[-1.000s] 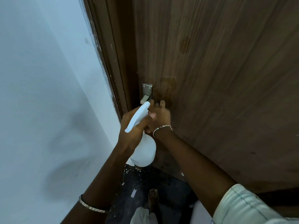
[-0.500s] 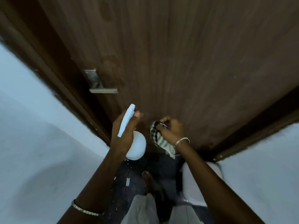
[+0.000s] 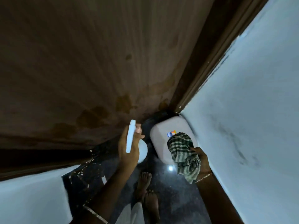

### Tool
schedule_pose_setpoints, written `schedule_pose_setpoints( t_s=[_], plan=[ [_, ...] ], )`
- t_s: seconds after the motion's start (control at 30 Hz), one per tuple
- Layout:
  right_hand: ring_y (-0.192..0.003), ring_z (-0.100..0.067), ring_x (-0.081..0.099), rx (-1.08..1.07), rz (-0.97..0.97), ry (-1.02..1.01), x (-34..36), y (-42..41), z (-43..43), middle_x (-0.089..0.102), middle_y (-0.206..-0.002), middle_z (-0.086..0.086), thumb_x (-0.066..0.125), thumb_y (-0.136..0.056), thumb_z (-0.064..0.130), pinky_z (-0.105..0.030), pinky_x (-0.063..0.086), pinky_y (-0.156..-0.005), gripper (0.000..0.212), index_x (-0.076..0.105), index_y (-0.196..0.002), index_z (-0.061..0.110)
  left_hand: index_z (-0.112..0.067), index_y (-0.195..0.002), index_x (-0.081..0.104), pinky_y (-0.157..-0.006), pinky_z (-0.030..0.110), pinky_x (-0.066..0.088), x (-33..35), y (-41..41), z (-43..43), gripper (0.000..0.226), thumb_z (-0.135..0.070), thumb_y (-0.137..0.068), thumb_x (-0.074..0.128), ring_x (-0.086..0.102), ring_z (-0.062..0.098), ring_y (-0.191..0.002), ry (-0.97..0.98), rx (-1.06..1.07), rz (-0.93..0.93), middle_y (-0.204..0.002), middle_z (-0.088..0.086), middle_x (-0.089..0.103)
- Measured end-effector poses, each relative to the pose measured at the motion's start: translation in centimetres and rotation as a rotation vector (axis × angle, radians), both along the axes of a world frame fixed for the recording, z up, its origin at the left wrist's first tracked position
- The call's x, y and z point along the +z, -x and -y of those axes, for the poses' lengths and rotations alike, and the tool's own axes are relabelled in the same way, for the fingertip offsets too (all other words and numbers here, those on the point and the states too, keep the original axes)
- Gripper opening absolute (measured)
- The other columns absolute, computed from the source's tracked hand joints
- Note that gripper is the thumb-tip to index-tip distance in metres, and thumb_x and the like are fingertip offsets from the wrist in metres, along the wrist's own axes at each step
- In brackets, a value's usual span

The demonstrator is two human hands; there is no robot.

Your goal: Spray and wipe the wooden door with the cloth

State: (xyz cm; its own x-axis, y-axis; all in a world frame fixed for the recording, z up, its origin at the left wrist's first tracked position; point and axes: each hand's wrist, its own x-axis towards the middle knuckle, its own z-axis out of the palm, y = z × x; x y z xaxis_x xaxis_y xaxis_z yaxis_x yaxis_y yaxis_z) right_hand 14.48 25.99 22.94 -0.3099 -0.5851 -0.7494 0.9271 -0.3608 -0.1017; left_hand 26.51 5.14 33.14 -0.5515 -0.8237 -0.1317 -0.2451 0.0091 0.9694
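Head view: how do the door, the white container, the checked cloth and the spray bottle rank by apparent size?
1. door
2. white container and checked cloth: look alike; the cloth is nearer and hides part of the container, so unranked
3. spray bottle

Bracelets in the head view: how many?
2. The left bracelet circles the left forearm near the frame's bottom edge. The right bracelet sits on the right wrist, just below the checked cloth, which may hide more.

Right hand point(image 3: 201, 159) and checked cloth point(image 3: 182, 151) now off the door point(image 3: 97, 54), over white container point(image 3: 161, 138).
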Motion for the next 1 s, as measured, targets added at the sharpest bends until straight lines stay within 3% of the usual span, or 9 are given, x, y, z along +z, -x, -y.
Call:
schedule_pose_setpoints(
  t_s=[0.1,0.17,0.3,0.4,0.5,0.57,0.67,0.9,1.0],
  plan=[
    [-0.095,-0.042,0.074,-0.109,-0.055,-0.14,-6.6,1.6,-1.7,0.073,-0.109,-0.027,0.063,-0.078,0.014,-0.055,0.063,-0.082,0.035,0.079,-0.106,-0.001,-0.037,-0.115,0.064,-0.085,0.02,0.053,-8.3,3.7,-1.9,0.027,-0.018,-0.096,0.064,0.07,0.015,-0.1,-0.059,-0.102,0.026,-0.103,-0.026,0.071],
    [-0.086,-0.039,0.076,-0.16,-0.083,-0.18,-10.1,2.7,-1.8,0.075,-0.099,-0.023,0.046,-0.083,0.014,-0.052,0.062,-0.079,0.04,0.083,-0.092,0.005,-0.046,-0.111,0.065,-0.092,0.024,0.051,-14.1,5.8,-2.9,0.025,-0.027,-0.095,0.062,0.066,0.005,-0.105,-0.081,-0.168,0.052,-0.107,-0.026,0.07],
    [-0.078,-0.04,0.076,-0.164,-0.047,-0.221,-17.8,5.3,-1.8,0.075,-0.094,-0.026,0.06,-0.071,0.012,-0.051,0.064,-0.065,0.032,0.081,-0.088,-0.005,-0.018,-0.12,0.062,-0.098,0.046,0.049,-24.3,9.6,-4.5,0.03,-0.038,-0.098,0.06,0.062,0.016,-0.114,0.028,-0.294,0.102,-0.115,-0.006,0.066],
    [-0.084,-0.041,0.076,-0.216,-0.012,-0.23,-24.2,7.3,-1.8,0.074,-0.104,-0.027,0.095,-0.025,0.006,-0.055,0.064,-0.07,0.086,0.074,-0.108,-0.007,-0.013,-0.124,0.06,-0.097,0.047,0.048,-30.4,11.8,-5.0,0.043,-0.048,-0.1,0.055,0.059,0.021,-0.116,0.163,-0.392,0.138,-0.117,-0.003,0.062],
    [-0.086,-0.04,0.077,-0.265,-0.01,-0.231,-29.0,8.9,-1.2,0.074,-0.107,-0.025,0.097,-0.013,0.004,-0.052,0.064,-0.07,0.116,0.064,-0.124,-0.003,-0.011,-0.125,0.062,-0.097,0.048,0.046,-34.5,13.2,-5.2,0.045,-0.047,-0.099,0.056,0.058,0.023,-0.115,0.242,-0.449,0.164,-0.117,-0.001,0.062],
    [-0.093,-0.039,0.075,-0.255,-0.02,-0.294,-31.8,9.6,-0.6,0.071,-0.12,-0.027,0.096,-0.029,0.008,-0.05,0.064,-0.078,0.111,0.06,-0.133,-0.003,-0.011,-0.125,0.062,-0.098,0.047,0.045,-37.0,13.8,-5.4,0.042,-0.043,-0.098,0.059,0.057,0.023,-0.114,0.304,-0.487,0.175,-0.118,0.0,0.062],
    [-0.098,-0.038,0.072,-0.258,-0.054,-0.38,-34.1,9.9,0.1,0.068,-0.125,-0.026,0.059,-0.076,0.011,-0.049,0.058,-0.091,0.056,0.063,-0.131,0.0,-0.012,-0.13,0.059,-0.098,0.044,0.044,-39.3,14.2,-5.7,0.045,-0.044,-0.097,0.058,0.055,0.023,-0.114,0.384,-0.543,0.19,-0.12,0.0,0.061],
    [-0.083,-0.021,0.064,-0.036,-0.222,-0.799,-38.3,9.4,-0.8,0.072,-0.1,-0.01,0.042,-0.1,-0.01,-0.028,0.052,-0.068,0.034,0.065,-0.106,0.014,-0.014,-0.134,0.047,-0.096,0.04,0.047,-41.9,14.1,-5.6,0.059,-0.055,-0.092,0.058,0.055,0.027,-0.109,0.458,-0.597,0.173,-0.12,0.0,0.056],
    [-0.102,-0.029,0.061,0.077,-0.357,-1.087,-39.6,8.8,-1.5,0.066,-0.124,-0.022,0.055,-0.099,-0.008,-0.037,0.055,-0.088,0.026,0.063,-0.122,0.0,-0.01,-0.137,0.05,-0.098,0.034,0.043,-43.0,13.6,-5.6,0.076,-0.067,-0.087,0.057,0.052,0.022,-0.113,0.418,-0.663,0.256,-0.126,-0.001,0.054]
  ],
)
